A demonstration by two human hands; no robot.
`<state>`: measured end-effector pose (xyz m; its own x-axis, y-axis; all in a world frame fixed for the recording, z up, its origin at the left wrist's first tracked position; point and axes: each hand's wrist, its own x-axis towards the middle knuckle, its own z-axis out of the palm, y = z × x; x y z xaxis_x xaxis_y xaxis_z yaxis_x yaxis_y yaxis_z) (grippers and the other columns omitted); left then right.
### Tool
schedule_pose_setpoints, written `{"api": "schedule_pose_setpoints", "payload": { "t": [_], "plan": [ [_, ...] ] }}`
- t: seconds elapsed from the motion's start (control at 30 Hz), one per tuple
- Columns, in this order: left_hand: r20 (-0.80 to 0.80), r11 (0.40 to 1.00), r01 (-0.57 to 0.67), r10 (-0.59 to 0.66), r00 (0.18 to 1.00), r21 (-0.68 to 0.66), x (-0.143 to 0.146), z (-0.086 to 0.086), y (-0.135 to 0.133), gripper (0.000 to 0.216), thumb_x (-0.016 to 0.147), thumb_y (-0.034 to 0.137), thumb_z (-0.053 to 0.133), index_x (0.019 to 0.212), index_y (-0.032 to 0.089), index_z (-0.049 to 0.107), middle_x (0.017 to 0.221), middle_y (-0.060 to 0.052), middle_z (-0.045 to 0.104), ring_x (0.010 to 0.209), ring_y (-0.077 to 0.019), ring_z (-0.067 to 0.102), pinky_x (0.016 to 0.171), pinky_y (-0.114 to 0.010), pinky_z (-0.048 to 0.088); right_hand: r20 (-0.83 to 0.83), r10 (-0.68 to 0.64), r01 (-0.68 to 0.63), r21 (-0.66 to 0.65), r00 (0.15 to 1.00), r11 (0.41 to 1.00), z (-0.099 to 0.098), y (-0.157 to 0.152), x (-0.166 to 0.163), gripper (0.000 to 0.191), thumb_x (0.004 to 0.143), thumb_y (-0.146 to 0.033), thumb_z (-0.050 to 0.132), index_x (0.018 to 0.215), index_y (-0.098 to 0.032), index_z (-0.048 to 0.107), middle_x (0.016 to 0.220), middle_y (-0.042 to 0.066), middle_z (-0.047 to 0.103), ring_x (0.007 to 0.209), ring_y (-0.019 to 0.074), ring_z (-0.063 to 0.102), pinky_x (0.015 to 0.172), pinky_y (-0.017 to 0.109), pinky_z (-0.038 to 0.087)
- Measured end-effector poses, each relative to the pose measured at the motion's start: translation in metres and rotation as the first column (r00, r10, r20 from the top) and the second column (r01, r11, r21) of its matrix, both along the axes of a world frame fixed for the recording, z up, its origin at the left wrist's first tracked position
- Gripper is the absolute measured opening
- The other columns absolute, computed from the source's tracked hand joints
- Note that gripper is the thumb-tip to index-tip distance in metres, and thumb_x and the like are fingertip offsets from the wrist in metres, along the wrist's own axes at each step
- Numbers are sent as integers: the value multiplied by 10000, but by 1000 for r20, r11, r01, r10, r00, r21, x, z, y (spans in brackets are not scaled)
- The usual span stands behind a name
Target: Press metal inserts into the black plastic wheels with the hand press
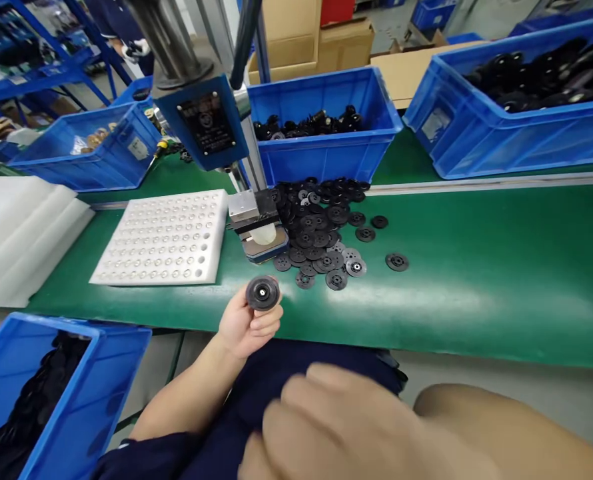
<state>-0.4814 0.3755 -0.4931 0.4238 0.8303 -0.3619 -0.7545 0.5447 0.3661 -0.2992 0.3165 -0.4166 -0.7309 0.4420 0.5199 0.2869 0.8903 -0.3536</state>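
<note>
My left hand [246,323] is closed on a round black disc [262,293] with a pale centre, held up over the front edge of the green work surface [476,280]. Just beyond it stands a small hand press [256,223] with a blue head [206,123] and a pale part in its base. A heap of similar black discs [321,227] lies to the right of the press. My right hand [346,427] is close to the camera at the bottom, blurred, its fingers loosely curled and its palm hidden.
A white foam tray [164,237] with rows of holes lies left of the press, beside stacked white foam sheets [16,233]. Blue bins of black parts stand behind [326,127], at back right [521,93] and at lower left [51,393]. Cardboard boxes [321,40] are farther back.
</note>
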Motion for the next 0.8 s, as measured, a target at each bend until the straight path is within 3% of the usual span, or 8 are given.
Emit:
{"api": "schedule_pose_setpoints", "payload": {
  "t": [0.1,0.23,0.37,0.5,0.8],
  "plan": [
    [-25,994,106,-107,994,-34,6,4,-2,346,804,336,700,605,150,486,474,94,251,356,-16,154,314,-105,199,36,-116,116,0,993,993,11,38,4,251,966,-134,380,937,-209,618,796,29,646,718,149,555,713,292,486],
    [-51,984,171,-174,983,-56,15,-4,-2,511,715,476,800,546,154,442,409,100,277,322,2,162,282,-98,164,65,-207,211,-51,976,976,-5,72,12,200,961,-116,420,888,-157,602,823,61,637,729,150,577,663,278,466],
    [-189,994,84,-97,977,-76,21,-9,-4,473,728,500,800,628,149,499,408,98,346,307,3,205,288,-90,170,150,-206,221,-94,967,971,-27,78,16,141,949,-128,477,897,-152,606,798,47,631,708,152,576,649,273,449],
    [-304,996,71,-85,949,-57,24,-7,-4,467,725,517,804,688,148,520,419,104,372,309,7,215,295,-87,166,220,-201,231,-119,955,966,-34,78,20,107,942,-135,526,857,-157,586,770,32,630,676,144,566,635,263,416],
    [-269,981,116,-155,951,-156,24,-17,-1,504,740,539,783,668,169,448,433,122,308,318,4,192,291,-96,132,287,-187,248,-192,940,950,-46,81,26,172,896,-26,472,808,-148,557,706,12,568,614,127,509,605,252,381]
  ]
}}
